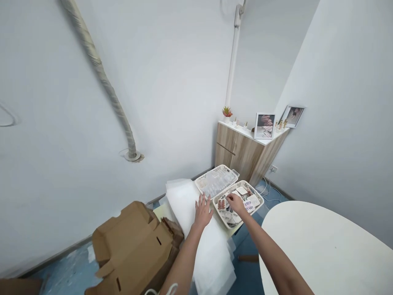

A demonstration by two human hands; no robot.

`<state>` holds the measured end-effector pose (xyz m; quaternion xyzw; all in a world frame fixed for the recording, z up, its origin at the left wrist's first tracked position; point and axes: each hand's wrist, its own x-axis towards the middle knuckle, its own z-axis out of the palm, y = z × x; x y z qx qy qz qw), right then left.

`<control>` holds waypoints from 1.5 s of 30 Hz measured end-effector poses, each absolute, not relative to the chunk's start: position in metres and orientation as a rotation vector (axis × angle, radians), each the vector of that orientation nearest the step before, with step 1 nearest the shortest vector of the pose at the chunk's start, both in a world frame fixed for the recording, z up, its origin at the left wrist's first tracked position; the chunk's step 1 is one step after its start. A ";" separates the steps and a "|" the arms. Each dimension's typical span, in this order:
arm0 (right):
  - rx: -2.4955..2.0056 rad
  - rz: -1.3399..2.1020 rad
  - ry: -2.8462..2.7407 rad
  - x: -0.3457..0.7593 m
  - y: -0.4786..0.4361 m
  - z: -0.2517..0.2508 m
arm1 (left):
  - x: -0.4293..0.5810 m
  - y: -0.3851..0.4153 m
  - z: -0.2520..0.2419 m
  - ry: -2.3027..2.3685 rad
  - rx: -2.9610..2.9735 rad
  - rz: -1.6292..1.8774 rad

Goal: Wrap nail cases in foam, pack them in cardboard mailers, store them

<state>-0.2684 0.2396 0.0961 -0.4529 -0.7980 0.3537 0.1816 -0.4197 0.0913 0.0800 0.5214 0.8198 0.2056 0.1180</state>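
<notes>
From where I stood, the person's right hand (236, 203) was curled, its fingertips pinched down among small flat packets (249, 206) in a white lattice basket (252, 189), lower middle of the frame; whether it grasped one, I couldn't tell. The left hand (202, 213) lay open on soft foam sheeting (208, 256). The packets looked light, best taken by their edges.
</notes>
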 end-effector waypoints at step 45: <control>-1.037 0.645 -1.687 -0.139 0.191 0.165 | -0.247 0.169 0.139 1.121 0.606 1.639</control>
